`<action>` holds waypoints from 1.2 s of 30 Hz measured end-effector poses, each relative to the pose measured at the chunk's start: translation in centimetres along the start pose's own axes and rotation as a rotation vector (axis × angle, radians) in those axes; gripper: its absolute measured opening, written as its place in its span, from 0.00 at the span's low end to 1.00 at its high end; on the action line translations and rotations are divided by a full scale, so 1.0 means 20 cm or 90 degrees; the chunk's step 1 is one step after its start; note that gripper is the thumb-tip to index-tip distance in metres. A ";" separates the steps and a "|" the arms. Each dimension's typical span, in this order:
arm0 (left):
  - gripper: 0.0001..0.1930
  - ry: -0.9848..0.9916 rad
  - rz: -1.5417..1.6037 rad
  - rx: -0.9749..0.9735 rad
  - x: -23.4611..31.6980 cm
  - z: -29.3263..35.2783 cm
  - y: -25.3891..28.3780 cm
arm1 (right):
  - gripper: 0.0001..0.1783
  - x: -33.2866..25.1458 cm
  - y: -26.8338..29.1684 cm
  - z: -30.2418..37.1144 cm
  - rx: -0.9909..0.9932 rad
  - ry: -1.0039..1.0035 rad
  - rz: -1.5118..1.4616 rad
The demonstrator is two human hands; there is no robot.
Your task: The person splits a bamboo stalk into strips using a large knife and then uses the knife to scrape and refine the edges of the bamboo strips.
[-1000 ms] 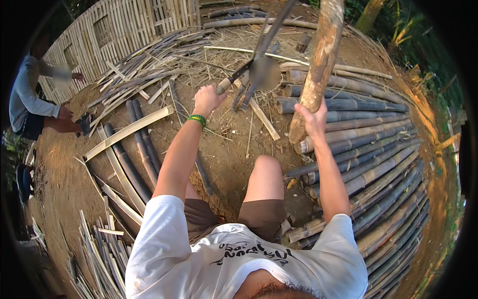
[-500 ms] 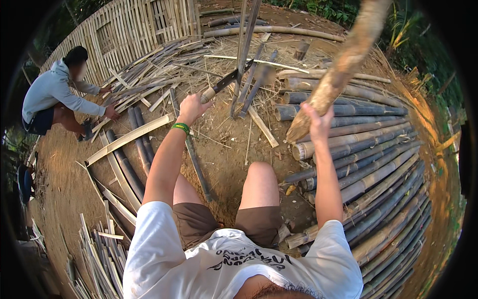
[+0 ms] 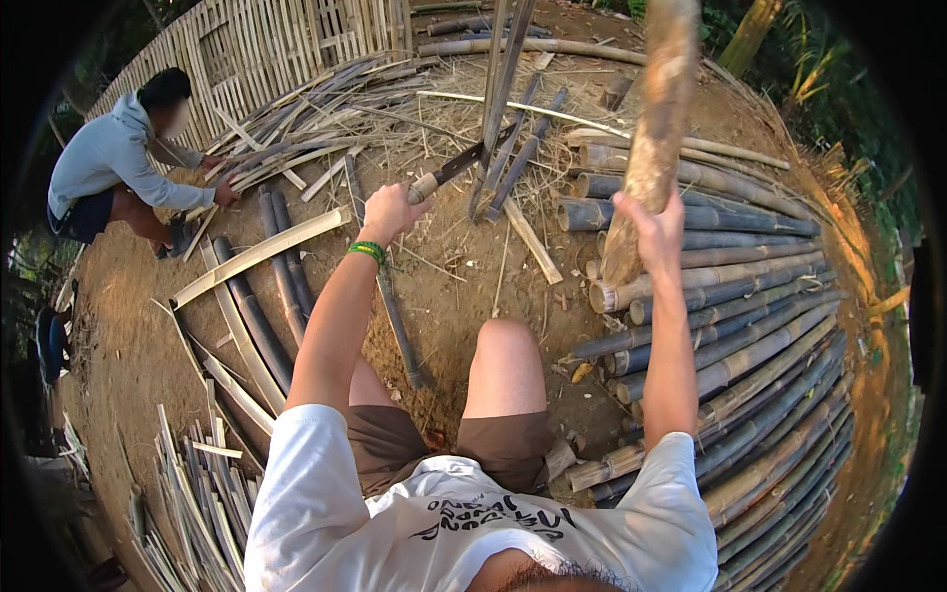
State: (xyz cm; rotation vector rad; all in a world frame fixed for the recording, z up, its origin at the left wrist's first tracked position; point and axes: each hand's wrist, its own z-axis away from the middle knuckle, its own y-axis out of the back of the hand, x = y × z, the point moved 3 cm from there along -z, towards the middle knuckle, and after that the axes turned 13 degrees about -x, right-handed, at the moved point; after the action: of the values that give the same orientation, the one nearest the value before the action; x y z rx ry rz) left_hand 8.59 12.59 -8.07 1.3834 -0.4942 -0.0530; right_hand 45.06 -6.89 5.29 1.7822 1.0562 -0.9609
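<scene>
The left hand [image 3: 390, 212] is closed around the pale wooden handle of a machete [image 3: 456, 168]. Its dark blade runs up and to the right from the fist and meets the foot of a split bamboo pole [image 3: 498, 94] that stands nearly upright in the middle of the yard; whether the edge has entered the pole cannot be told. A green wristband [image 3: 367, 252] sits on the left wrist.

The right hand [image 3: 659, 229] is raised and wrapped around a thick, pale log [image 3: 653, 138], gripping it low on its length. The log stands steeply, its upper end toward the top of the view, its lower end near the cut ends of the stacked bamboo poles [image 3: 735, 326]. That stack lies to the person's right, whole green-grey culms side by side on the ground.

Bare earth [image 3: 449, 296] lies between the two hands and the person's raised knee [image 3: 505, 340]. One flat bamboo slat [image 3: 261, 255] lies to the left, with further dark strips beside it. A bundle of thin bamboo splints [image 3: 202, 493] lies at lower left.

No container shows in the view; all material lies loose on the ground.

At upper left a second person [image 3: 118, 163] in a grey top crouches, hands on strips, before a woven bamboo panel [image 3: 286, 44].
</scene>
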 end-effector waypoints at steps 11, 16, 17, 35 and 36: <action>0.34 0.000 -0.082 -0.071 0.10 -0.12 -0.07 | 0.51 1.03 -0.31 0.35 -0.289 -0.397 0.243; 0.29 0.041 -0.068 -0.038 0.09 -0.05 -0.11 | 0.49 0.76 -0.15 0.53 -0.164 -0.422 0.307; 0.29 0.067 -0.038 -0.024 0.12 -0.05 -0.14 | 0.49 0.74 -0.07 0.58 -0.134 -0.429 0.324; 0.52 0.107 0.432 0.223 0.32 0.44 -0.35 | 0.44 0.56 -1.43 0.24 -0.203 -0.318 -0.321; 0.51 0.090 0.443 0.184 0.29 0.45 -0.37 | 0.39 0.55 -1.40 0.27 -0.207 -0.314 -0.289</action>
State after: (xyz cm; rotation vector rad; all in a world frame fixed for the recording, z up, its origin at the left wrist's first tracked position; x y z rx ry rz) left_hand 12.37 0.89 -12.37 1.4126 -0.8623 0.7004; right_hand 22.34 -0.31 -14.07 0.9831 1.2246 -1.3277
